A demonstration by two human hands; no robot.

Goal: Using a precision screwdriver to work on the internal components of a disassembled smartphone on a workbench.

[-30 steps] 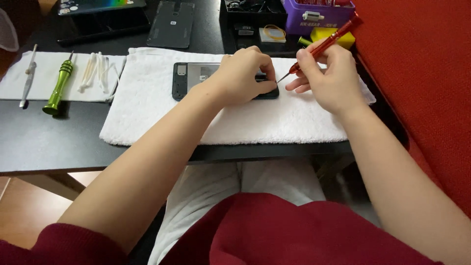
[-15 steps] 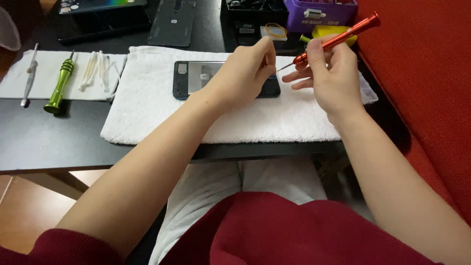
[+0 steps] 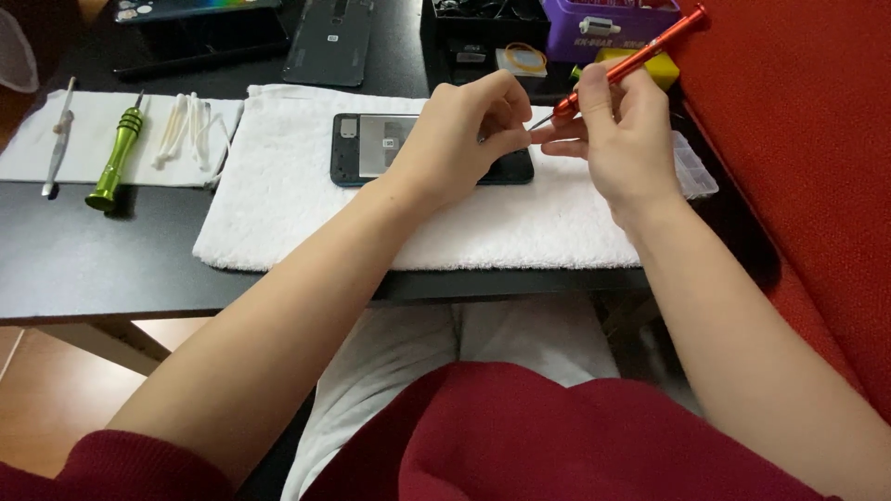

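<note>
1. Head view shows the right hand (image 3: 620,137) gripping a red screwdriver (image 3: 627,65), tilted, its fine tip pointing down-left toward the left hand (image 3: 469,134).
2. The left hand is closed in a pinch, thumb and fingers meeting just at the screwdriver tip; if something small is between them, it is too small to tell.
3. Both hands hover above an opened phone (image 3: 390,148), which lies flat on a white towel (image 3: 306,195) at the middle of the worktop (image 3: 102,250), near its front edge.
4. To do this well, I think the pinch should stay right over the towel, so a dropped small part lands on soft cloth, and the tip should be kept steady and not pushed.
5. Count: one red screwdriver, one green screwdriver (image 3: 117,158), one phone, one towel.
6. Near the left edge, on a white cloth (image 3: 28,153), lie the green screwdriver, one thin metal tool (image 3: 58,139) and a small bunch of cotton swabs (image 3: 186,128); their number I cannot count.
7. At the back edge: one purple box (image 3: 608,32) and one dark back cover (image 3: 329,42).
</note>
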